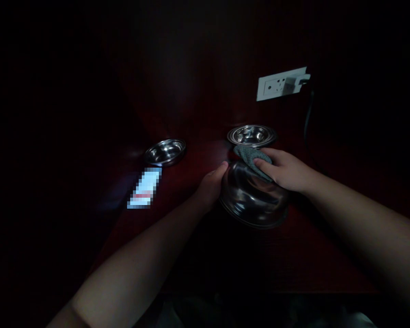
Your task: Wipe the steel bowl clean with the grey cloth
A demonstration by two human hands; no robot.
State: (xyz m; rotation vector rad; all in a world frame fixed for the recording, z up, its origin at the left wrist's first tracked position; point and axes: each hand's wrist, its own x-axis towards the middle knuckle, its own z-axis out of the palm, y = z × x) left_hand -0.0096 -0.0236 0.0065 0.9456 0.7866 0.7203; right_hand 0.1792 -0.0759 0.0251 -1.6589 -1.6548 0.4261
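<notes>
A shiny metal bowl (253, 200) is tipped on its side above the dark red table, its rounded outer surface facing up and its rim toward me. My left hand (212, 184) grips the bowl's left edge, thumb on the outside and the other fingers hidden. A grey-green cloth (254, 159) is bunched in my right hand (283, 171), pressed against the far upper part of the bowl. Just beyond the cloth stands a stack of metal bowls (252, 135). To the left, a single metal bowl (166, 152) sits upright.
A lit, blurred-out phone-like screen (145, 187) lies near the left bowl. On the back wall is a white power socket (282, 84) with a plug (304, 79) in it, and a dark cable (308, 114) hangs down to the right. The surroundings are very dark.
</notes>
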